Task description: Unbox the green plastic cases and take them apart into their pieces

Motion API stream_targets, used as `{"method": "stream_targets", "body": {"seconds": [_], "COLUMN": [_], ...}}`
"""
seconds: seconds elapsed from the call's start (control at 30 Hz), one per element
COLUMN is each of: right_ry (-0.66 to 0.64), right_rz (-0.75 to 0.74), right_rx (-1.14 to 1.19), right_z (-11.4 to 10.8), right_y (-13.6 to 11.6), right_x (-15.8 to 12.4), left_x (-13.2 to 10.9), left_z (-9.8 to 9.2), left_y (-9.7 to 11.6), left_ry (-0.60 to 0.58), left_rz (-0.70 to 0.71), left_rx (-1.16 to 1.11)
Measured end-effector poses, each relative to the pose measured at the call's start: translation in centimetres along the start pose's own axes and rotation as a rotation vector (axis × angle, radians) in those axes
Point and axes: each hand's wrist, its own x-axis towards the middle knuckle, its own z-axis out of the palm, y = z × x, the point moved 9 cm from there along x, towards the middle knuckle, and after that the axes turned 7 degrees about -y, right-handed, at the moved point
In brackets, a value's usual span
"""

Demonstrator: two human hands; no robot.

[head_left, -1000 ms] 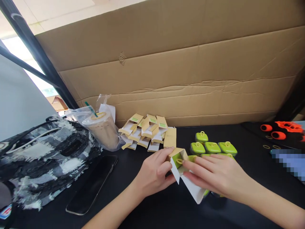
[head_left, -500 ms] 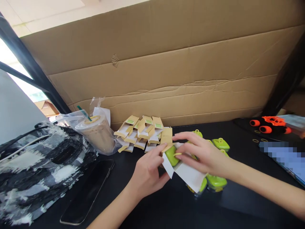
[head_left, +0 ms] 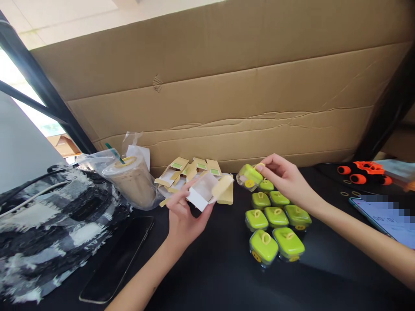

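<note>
My left hand [head_left: 184,216] is closed on a small open cardboard box [head_left: 207,192], white inside and tan outside, held above the black table [head_left: 220,280]. My right hand [head_left: 285,179] pinches a green-lidded clear case [head_left: 249,176] by its yellow loop, lifted just right of the box mouth. Below it several more green cases [head_left: 275,224] lie in rows on the table. A pile of flat folded tan boxes [head_left: 191,175] lies behind my left hand.
A bagged iced drink cup [head_left: 132,181] and a black-and-white fuzzy bag [head_left: 48,224] sit at the left, with a dark phone [head_left: 116,259] in front. A big cardboard sheet [head_left: 243,86] walls the back. Orange toy [head_left: 365,169] and a screen [head_left: 387,218] lie at right.
The green case has come out of the box: my right hand lifted it up and right, and my left hand raised the emptied box to the left. The rows of cases now show.
</note>
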Motion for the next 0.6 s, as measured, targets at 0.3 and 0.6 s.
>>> {"method": "stream_targets", "body": {"seconds": [0.3,0.6], "right_ry": [-0.375,-0.124], "right_rz": [-0.144,-0.455], "right_rx": [-0.382,-0.529], "right_z": [5.7,4.5], "right_y": [0.5,-4.8], "right_x": [-1.3,-3.3], "left_x": [-1.7,-3.9], "left_z": [4.7,7.1], "left_y": [-2.3,-3.4], "left_ry": [-0.238,-0.282], "left_rz": [-0.439,-0.809], "left_rx": [-0.691,-0.970]}}
